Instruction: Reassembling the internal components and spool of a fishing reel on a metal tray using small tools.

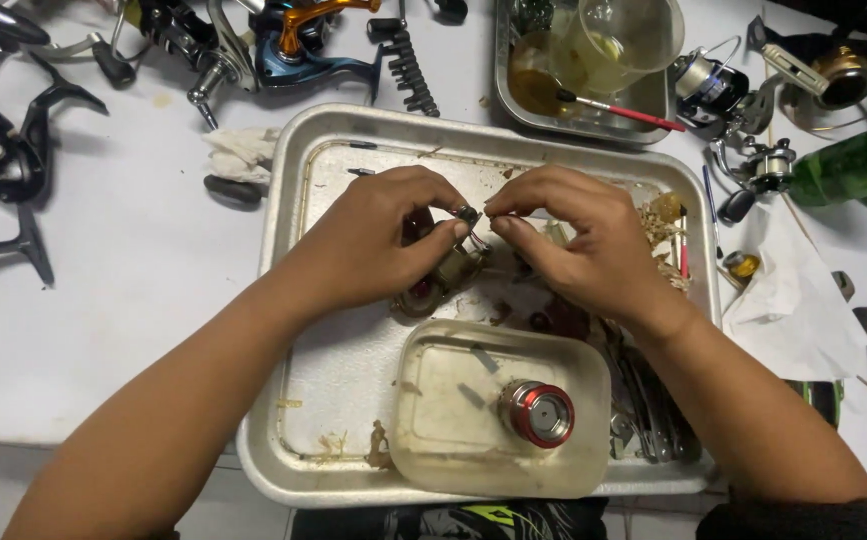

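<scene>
Centrally, left hand (374,245) fingers gripping greasy reel part (451,268), right hand (579,240) fingers pinching its small top piece (469,214)

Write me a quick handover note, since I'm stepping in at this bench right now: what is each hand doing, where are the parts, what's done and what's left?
Left hand: grips a small greasy reel part over the metal tray.
Right hand: pinches at the top of that part, fingertips meeting the left hand's.
Red-rimmed spool stands in the plastic tub inside the tray.
Done: spool is off and set aside.
Left: the part in hand is still being worked; other reels lie around the table.
</scene>
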